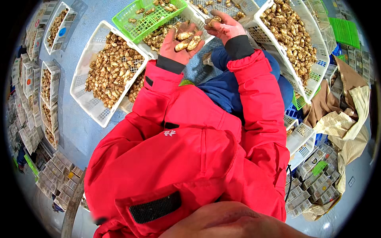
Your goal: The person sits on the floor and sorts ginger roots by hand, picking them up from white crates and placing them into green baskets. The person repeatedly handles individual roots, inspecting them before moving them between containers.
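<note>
Several knobbly brown-and-cream tubers or rhizomes [185,41] lie on the upturned palm of my left hand [182,44], its fingers apart and slightly curled. My right hand [223,26] pinches one more tuber [215,20] between thumb and fingers. Both hands wear thin, soiled gloves. Below and behind them stand a green plastic basket [143,31] with a few tubers and a white crate with more of them. To the left, a tilted white plastic crate [78,74] holds a large heap. At the right, another white crate [323,59] is filled with the same tubers.
Smaller white crates of tubers [50,104] line the blue floor [71,119] at the left. Stacked crates [315,169] and brown and beige cloth [342,119] are at the right. A green basket [343,32] stands at the upper right, and a pole [73,208] at the lower left.
</note>
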Demonstrator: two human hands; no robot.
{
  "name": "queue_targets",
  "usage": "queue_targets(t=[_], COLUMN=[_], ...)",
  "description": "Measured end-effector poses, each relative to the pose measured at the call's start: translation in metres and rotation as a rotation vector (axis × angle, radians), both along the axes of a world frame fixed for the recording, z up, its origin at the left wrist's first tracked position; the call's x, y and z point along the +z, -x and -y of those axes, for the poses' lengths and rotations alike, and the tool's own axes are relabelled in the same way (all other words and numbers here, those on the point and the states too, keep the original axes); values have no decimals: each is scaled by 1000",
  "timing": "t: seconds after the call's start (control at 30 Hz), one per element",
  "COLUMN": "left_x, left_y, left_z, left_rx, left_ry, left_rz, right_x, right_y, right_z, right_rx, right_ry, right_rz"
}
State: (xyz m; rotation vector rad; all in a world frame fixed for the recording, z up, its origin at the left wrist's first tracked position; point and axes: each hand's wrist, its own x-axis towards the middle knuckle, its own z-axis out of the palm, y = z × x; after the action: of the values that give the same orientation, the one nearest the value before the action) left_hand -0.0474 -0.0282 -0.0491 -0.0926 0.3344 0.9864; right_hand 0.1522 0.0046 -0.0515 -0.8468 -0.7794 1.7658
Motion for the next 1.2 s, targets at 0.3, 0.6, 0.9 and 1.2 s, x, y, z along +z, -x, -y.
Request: queue_targets(t=[0.3, 0.6, 0.9, 1.2], left_x=[-2, 5, 5, -6], left_y=[7, -1, -2, 2], left_z=[-4, -4, -6, -6], left_rx=[73, 112, 159, 169], left_ry=[-5, -57, 8, 46], left_rz=[100, 237, 204, 210], right_x=[7, 14, 7, 6], right_y=[6, 29, 26, 19], right_z=[2, 12, 11, 8], right_rx=[20, -66, 8, -49], right_ry=[35, 117, 52, 140], right_rz=[-151, 222, 192, 196])
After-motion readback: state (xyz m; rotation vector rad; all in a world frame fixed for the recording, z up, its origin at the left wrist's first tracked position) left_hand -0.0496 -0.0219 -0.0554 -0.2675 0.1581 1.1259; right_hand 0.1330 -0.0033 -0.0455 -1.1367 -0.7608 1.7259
